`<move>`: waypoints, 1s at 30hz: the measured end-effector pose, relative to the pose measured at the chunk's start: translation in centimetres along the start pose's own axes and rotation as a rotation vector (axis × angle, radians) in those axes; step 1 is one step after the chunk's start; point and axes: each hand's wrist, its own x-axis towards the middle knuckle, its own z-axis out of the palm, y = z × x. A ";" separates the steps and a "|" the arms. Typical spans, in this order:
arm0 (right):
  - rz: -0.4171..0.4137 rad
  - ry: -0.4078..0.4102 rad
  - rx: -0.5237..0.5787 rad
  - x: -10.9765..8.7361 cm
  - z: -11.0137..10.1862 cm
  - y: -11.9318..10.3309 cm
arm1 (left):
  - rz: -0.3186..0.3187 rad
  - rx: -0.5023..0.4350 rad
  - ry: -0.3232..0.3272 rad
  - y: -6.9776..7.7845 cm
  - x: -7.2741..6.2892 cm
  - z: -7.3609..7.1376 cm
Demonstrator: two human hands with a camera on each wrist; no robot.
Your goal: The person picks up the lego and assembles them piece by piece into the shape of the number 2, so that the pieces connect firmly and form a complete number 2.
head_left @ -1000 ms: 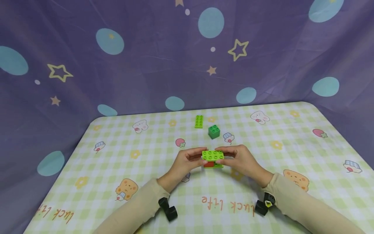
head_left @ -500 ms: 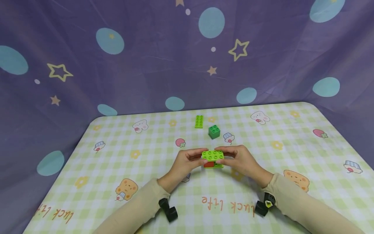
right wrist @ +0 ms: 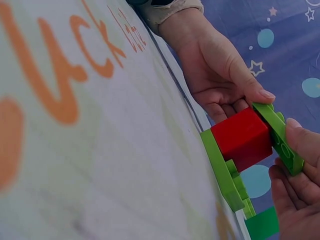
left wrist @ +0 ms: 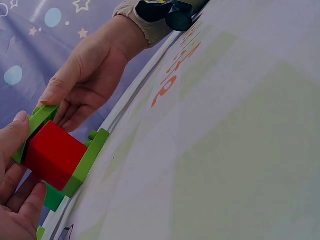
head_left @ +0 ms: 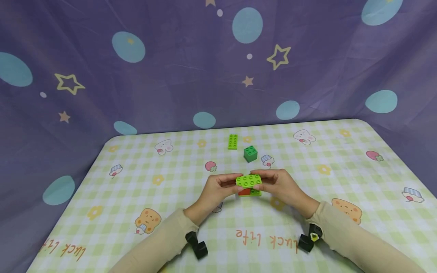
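Pinch play, lower middle of the frame!

And you have it from both ends: your left hand point(head_left: 213, 191) and right hand point(head_left: 284, 188) are each closed to a pinch on the lime top plate point(head_left: 249, 181), thumbs at the near edge, fingers around the far side. Below it sits the red brick point(left wrist: 55, 156), standing on one end of the lime base plate point(right wrist: 222, 170), bare studs alongside. That top plate looks a touch tilted against the red; whether its studs are seated, these views can't settle.

Handling? Looks like moulded plastic: light, stiff, hardly fragile, a little slick on those smooth sides. Your best hold is the short ends, thumbs flat, with the base steadied low down so the stack doesn't tip.

Up the tabletop point(head_left: 129, 189), upper middle, lie a green brick point(head_left: 250, 154) and a loose lime plate point(head_left: 233, 142). Now the lettering: orange "luck life" point(head_left: 266, 239), upside down at bottom centre, partly repeated at lower left. No brand readable on the bricks.
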 end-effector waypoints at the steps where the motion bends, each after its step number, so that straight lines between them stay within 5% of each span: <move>1: 0.003 -0.002 0.005 0.0 0.0 0.0 | -0.001 0.007 -0.001 0.0 0.0 0.0; 30: 0.010 0.011 -0.001 0.0 -0.1 0.0 | -0.022 0.074 -0.034 0.3 0.0 -0.2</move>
